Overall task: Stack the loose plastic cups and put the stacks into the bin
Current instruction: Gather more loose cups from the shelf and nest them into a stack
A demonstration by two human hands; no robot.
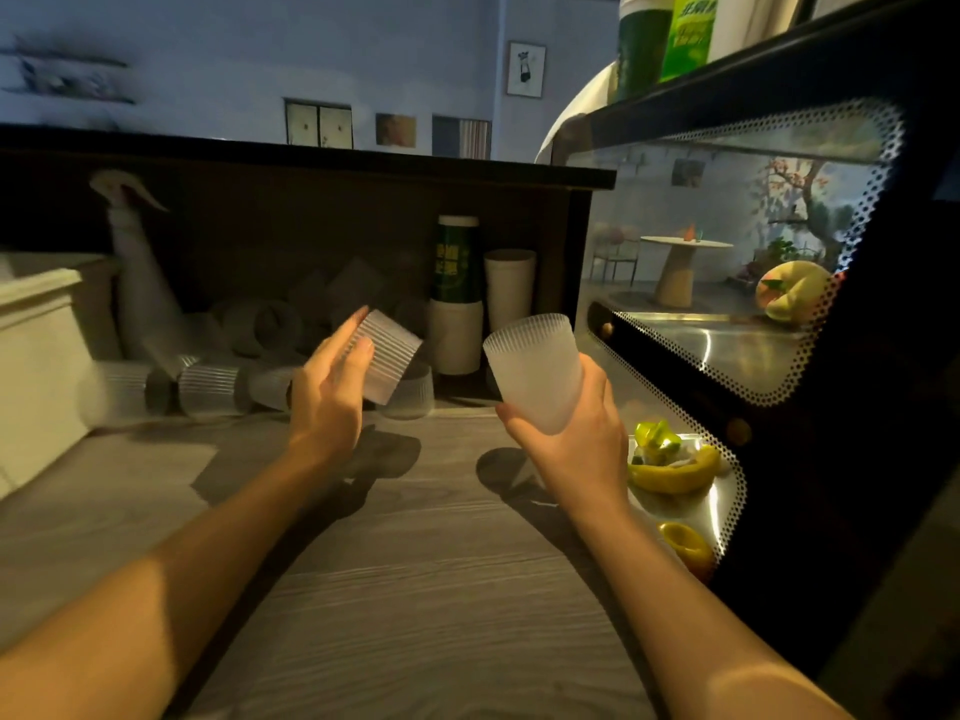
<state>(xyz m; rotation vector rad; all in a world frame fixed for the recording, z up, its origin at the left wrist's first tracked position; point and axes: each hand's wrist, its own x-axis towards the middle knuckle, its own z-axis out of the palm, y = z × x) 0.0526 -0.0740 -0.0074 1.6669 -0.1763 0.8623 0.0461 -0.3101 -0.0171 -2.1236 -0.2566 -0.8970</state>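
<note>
Two cups are up: fingers of right hand wrap the upright cup, left hand pinches the ribbed cup, which should turn mouth-up before nesting.

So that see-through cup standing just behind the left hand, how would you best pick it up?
Take the standing cup by its ribbed side wall, near the rim, coming down from above and the front. It appears to stand upright on the counter, with more cups lying to its left and tall paper cups close behind, so the front is the freest side. Both hands already hold cups, though.
</note>
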